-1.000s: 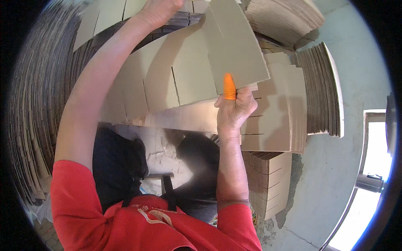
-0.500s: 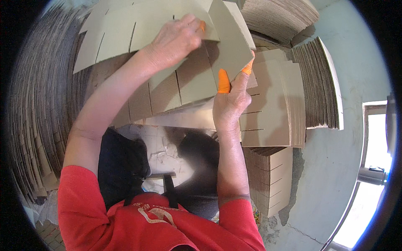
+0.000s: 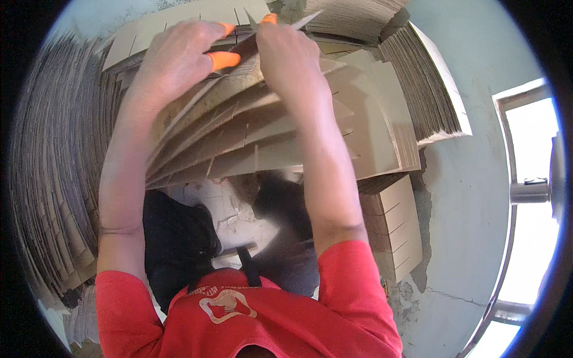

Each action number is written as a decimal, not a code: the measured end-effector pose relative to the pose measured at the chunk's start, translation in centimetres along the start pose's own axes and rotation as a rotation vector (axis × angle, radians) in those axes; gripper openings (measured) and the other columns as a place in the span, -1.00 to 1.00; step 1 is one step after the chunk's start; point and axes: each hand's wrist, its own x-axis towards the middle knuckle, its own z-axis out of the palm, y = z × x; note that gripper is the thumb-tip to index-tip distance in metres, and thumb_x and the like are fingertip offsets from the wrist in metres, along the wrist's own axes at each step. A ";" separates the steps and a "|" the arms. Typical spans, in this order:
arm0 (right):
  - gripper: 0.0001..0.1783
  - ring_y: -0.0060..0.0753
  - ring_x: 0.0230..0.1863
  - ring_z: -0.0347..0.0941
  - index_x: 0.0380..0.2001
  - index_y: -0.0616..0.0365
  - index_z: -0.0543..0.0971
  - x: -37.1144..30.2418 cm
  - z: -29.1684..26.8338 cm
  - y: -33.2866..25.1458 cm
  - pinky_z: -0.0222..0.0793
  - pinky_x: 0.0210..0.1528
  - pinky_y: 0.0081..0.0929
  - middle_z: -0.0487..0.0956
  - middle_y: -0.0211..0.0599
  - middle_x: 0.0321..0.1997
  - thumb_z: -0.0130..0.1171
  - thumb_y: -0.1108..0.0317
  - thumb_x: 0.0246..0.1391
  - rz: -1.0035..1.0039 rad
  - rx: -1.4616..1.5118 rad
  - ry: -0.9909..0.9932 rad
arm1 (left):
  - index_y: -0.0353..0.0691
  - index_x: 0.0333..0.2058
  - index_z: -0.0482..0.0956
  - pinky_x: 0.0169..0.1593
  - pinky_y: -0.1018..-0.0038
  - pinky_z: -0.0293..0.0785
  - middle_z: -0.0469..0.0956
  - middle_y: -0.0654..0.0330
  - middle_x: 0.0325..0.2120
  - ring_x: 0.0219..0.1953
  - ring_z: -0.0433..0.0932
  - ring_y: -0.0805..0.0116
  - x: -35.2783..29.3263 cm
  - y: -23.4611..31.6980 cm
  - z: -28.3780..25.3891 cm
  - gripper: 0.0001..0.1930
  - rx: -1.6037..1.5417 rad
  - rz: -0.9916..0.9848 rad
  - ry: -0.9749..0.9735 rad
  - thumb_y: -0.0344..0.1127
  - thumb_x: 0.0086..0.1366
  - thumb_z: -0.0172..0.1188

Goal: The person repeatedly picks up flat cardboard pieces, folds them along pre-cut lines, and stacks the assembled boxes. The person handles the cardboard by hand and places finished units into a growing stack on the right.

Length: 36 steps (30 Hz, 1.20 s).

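Observation:
My left hand (image 3: 176,59), orange covers on its thumb and forefinger, has these fingers round the edge of a brown cardboard sheet (image 3: 246,46); motion blurs the grip. Close beside it my right hand (image 3: 289,56) is closed on slotted cardboard sheets, whose pale edges (image 3: 307,19) stick out past the knuckles. An orange cover shows on one right fingertip; the other right fingers are hidden. Below and between my forearms, several slotted cardboard sheets (image 3: 239,134) spread like a fan. Behind my left hand lies a stack of slotted sheets (image 3: 140,39).
A tall cardboard stack (image 3: 54,167) stands at the left. Other stacks lie at the far right (image 3: 421,83), back (image 3: 352,18) and lower right (image 3: 397,232). Loose flat sheets (image 3: 382,119) lie right of my right forearm. A pale wall (image 3: 459,197) bounds the right.
My right hand has moved up and left, my left hand left and slightly down. The large sheet at my right hand is no longer raised there; fanned sheets now show between my forearms. The view has shifted.

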 end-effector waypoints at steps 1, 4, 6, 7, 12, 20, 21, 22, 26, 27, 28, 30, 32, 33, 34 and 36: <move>-0.74 0.06 -0.32 0.61 -0.23 0.34 0.55 1.2 0.9 0.7 0.52 -0.29 -0.11 0.61 0.06 -0.41 0.08 0.58 -0.06 -0.034 -0.010 -0.062 | -0.19 -0.15 0.62 -0.09 0.17 0.49 0.61 0.00 -0.30 -0.18 0.58 0.02 -0.1 -0.3 -0.9 -0.72 0.029 -0.040 -0.035 -0.31 0.13 0.27; -0.79 0.07 -0.27 0.59 -0.28 0.29 0.58 4.1 2.7 1.7 0.52 -0.27 -0.12 0.60 0.07 -0.33 0.12 0.55 -0.06 0.025 0.034 -0.343 | -0.20 -0.16 0.62 -0.09 0.18 0.48 0.61 -0.01 -0.32 -0.17 0.58 -0.01 -1.7 -2.1 -1.0 -0.73 0.021 0.047 0.127 -0.31 0.14 0.26; -0.80 0.06 -0.22 0.58 -0.29 0.28 0.58 4.1 4.4 3.5 0.51 -0.23 -0.14 0.61 0.05 -0.25 0.15 0.51 -0.05 0.111 0.068 -0.498 | -0.26 -0.08 0.56 -0.01 0.21 0.48 0.60 0.03 -0.19 -0.08 0.55 0.03 -2.1 -0.7 -1.8 -0.66 0.054 -0.045 -0.074 -0.37 0.14 0.22; -0.78 0.05 -0.18 0.58 -0.26 0.27 0.58 3.7 5.3 4.6 0.50 -0.20 -0.14 0.61 0.05 -0.20 0.17 0.48 -0.05 0.137 0.080 -0.535 | -0.27 -0.04 0.53 0.03 0.23 0.47 0.58 0.04 -0.13 -0.04 0.53 0.04 -3.2 -1.5 -0.7 -0.63 0.062 -0.005 -0.052 -0.39 0.13 0.21; -0.64 -0.04 -0.05 0.55 -0.01 0.07 0.56 -3.8 3.3 7.0 0.46 -0.05 -0.17 0.62 -0.10 -0.09 0.20 0.35 0.08 0.253 0.021 0.081 | -0.30 0.23 0.27 0.23 0.25 0.32 0.38 0.00 0.16 0.22 0.31 0.03 -8.1 -5.3 3.0 -0.35 0.032 -0.052 -0.086 -0.47 0.10 0.18; -0.20 0.00 0.24 0.25 0.28 0.11 0.26 -22.2 0.0 18.6 0.20 0.16 0.03 0.35 -0.12 0.25 0.28 0.05 0.04 0.543 -0.634 -0.090 | -0.11 0.38 0.01 0.41 0.11 -0.02 0.10 -0.02 0.35 0.43 -0.01 0.03 -12.0 -7.9 9.0 -0.30 0.105 -0.288 -0.341 -0.01 0.38 0.03; -0.16 0.01 0.25 0.23 0.29 0.13 0.24 -23.9 0.0 19.5 0.17 0.16 0.06 0.33 -0.11 0.26 0.30 0.03 0.01 0.579 -0.653 -0.183 | -0.10 0.38 0.00 0.42 0.11 -0.05 0.09 -0.02 0.36 0.43 -0.02 0.05 -11.8 -7.9 8.6 -0.29 0.100 -0.280 -0.356 0.02 0.38 0.02; -0.12 0.01 0.27 0.21 0.29 0.14 0.23 -25.4 0.1 20.4 0.15 0.16 0.08 0.31 -0.09 0.27 0.31 0.00 -0.01 0.612 -0.670 -0.276 | -0.09 0.39 0.00 0.42 0.10 -0.07 0.08 -0.02 0.37 0.44 -0.03 0.06 -11.7 -7.7 8.4 -0.28 0.097 -0.275 -0.371 0.06 0.38 0.01; -0.14 -0.03 0.17 0.30 0.19 0.16 0.33 -26.7 0.3 22.3 0.22 0.12 -0.06 0.42 -0.12 0.12 0.44 0.11 -0.18 0.471 -0.577 -0.226 | -0.15 0.32 0.16 0.36 0.14 0.07 0.24 -0.04 0.27 0.36 0.13 0.02 -11.7 -7.0 7.6 -0.29 0.059 -0.233 -0.080 0.02 0.30 0.15; -0.19 -0.03 0.13 0.32 0.14 0.16 0.35 -27.0 0.0 23.2 0.25 0.09 -0.10 0.44 -0.13 0.09 0.44 0.13 -0.18 0.498 -0.538 -0.191 | -0.21 0.27 0.24 0.33 0.15 0.14 0.33 -0.05 0.22 0.32 0.22 0.00 -11.7 -6.7 7.6 -0.30 0.061 -0.172 0.032 0.03 0.27 0.19; -0.25 -0.04 0.10 0.35 0.09 0.15 0.37 -27.0 -0.2 24.2 0.29 0.06 -0.14 0.45 -0.14 0.06 0.44 0.15 -0.18 0.524 -0.500 -0.154 | -0.27 0.22 0.32 0.29 0.16 0.21 0.41 -0.06 0.16 0.27 0.31 -0.02 -11.7 -6.3 7.5 -0.31 0.062 -0.111 0.143 0.03 0.24 0.23; -0.36 -0.04 0.03 0.41 -0.01 0.14 0.42 -26.3 -0.5 24.9 0.37 0.00 -0.22 0.48 -0.16 0.01 0.44 0.19 -0.18 0.562 -0.414 -0.081 | -0.27 0.09 0.46 0.20 0.21 0.32 0.51 -0.04 0.03 0.15 0.42 -0.01 -11.8 -4.3 6.5 -0.43 -0.098 -0.081 0.153 -0.04 0.20 0.28; -0.55 0.06 -0.16 0.51 -0.13 0.09 0.43 -24.9 -1.7 23.8 0.42 -0.17 -0.14 0.56 -0.08 -0.16 0.38 0.24 -0.06 0.615 -0.352 0.040 | -0.26 -0.02 0.56 0.12 0.25 0.41 0.58 -0.02 -0.06 0.07 0.50 0.01 -11.8 -2.5 5.7 -0.53 -0.196 -0.067 0.119 -0.13 0.16 0.32; -0.58 0.08 -0.21 0.53 -0.14 0.08 0.42 -24.3 -2.4 23.3 0.41 -0.21 -0.11 0.58 -0.06 -0.22 0.37 0.25 -0.02 0.681 -0.316 0.084 | -0.26 -0.05 0.58 0.09 0.26 0.44 0.60 -0.01 -0.09 0.05 0.52 0.03 -11.7 -1.7 5.6 -0.57 -0.221 -0.060 0.079 -0.19 0.13 0.34; -0.61 0.11 -0.25 0.54 -0.15 0.08 0.42 -23.7 -3.2 23.0 0.41 -0.25 -0.07 0.60 -0.04 -0.27 0.35 0.25 0.01 0.748 -0.280 0.129 | -0.25 -0.09 0.61 0.06 0.28 0.47 0.62 0.01 -0.12 0.02 0.54 0.05 -11.7 -1.2 5.6 -0.61 -0.247 -0.052 0.038 -0.25 0.11 0.36; -0.66 0.10 -0.37 0.55 -0.18 0.09 0.42 -22.1 -5.5 22.5 0.40 -0.36 -0.10 0.60 -0.03 -0.37 0.31 0.25 0.07 0.579 -0.212 0.334 | -0.27 -0.15 0.62 -0.04 0.26 0.48 0.63 0.02 -0.20 -0.10 0.56 0.04 -11.5 -1.4 6.7 -0.65 -0.234 -0.005 -0.016 -0.28 0.08 0.37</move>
